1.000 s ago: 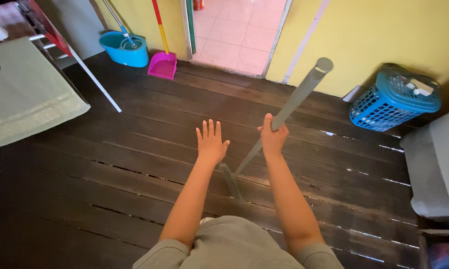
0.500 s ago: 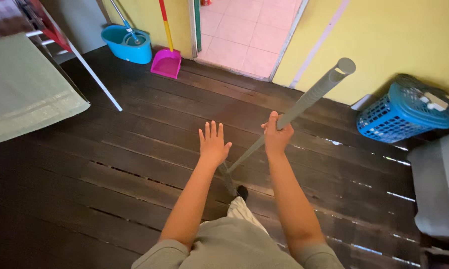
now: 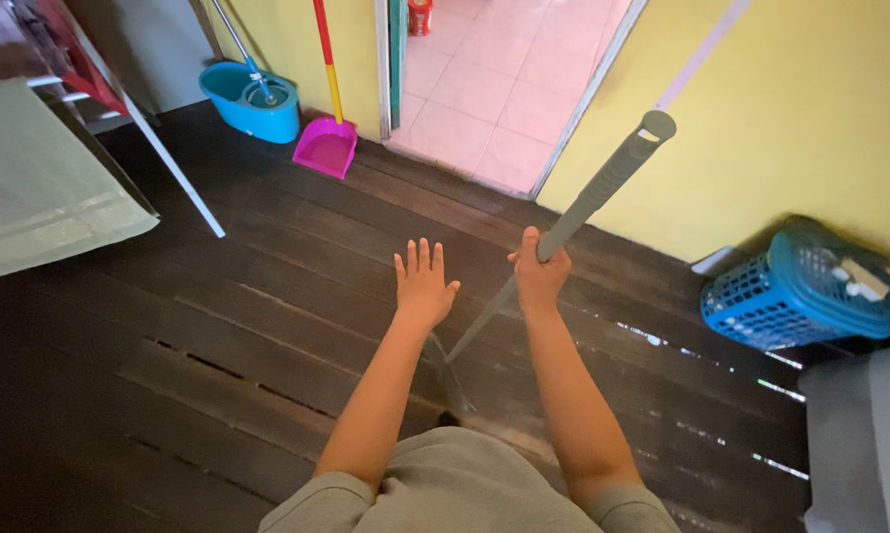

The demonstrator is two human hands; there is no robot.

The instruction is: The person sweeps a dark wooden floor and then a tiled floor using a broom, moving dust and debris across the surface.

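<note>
One grey broom handle (image 3: 603,188) | leaning, long axis pointing to 1 o'clock, foot on dark floor (image 3: 218,326) | right hand (image 3: 541,273) is clamping around it | left hand (image 3: 422,286) is hovering, fingers spread apart, holding nothing

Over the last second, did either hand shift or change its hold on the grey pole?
No change of hold. The right hand keeps gripping the grey pole, which leans much as before; the left hand stays open and empty beside it. Only the view swung slightly: the blue basket sits lower in frame.
</note>
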